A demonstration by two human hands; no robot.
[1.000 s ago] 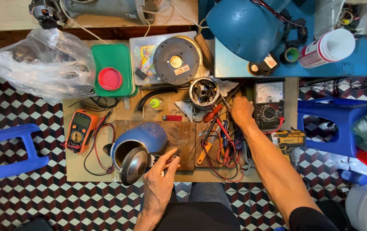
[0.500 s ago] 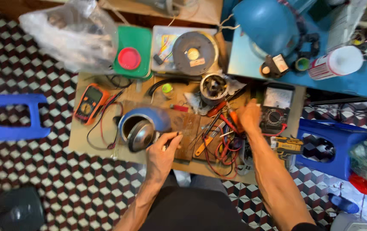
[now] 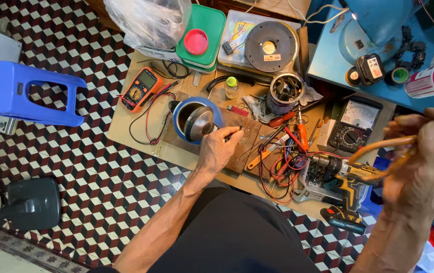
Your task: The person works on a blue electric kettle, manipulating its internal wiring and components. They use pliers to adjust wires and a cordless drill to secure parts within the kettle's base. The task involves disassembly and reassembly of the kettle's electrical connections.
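Pinching a thin dark tool, the left hand [image 3: 220, 149] rests beside the kettle [image 3: 195, 120] on the worktop [image 3: 126, 108]; the right hand [image 3: 422, 162] grips an orange-handled tool [image 3: 386, 146]. Best steady the kettle before probing.

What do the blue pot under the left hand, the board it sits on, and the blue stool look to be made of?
Blue pot: shiny metal inside, judging by reflections; the blue shell looks like plastic or enamel. Board: bare brown wood, matte, with visible grain. Blue stool: moulded plastic, smooth and evenly coloured. The left hand rests beside the pot.
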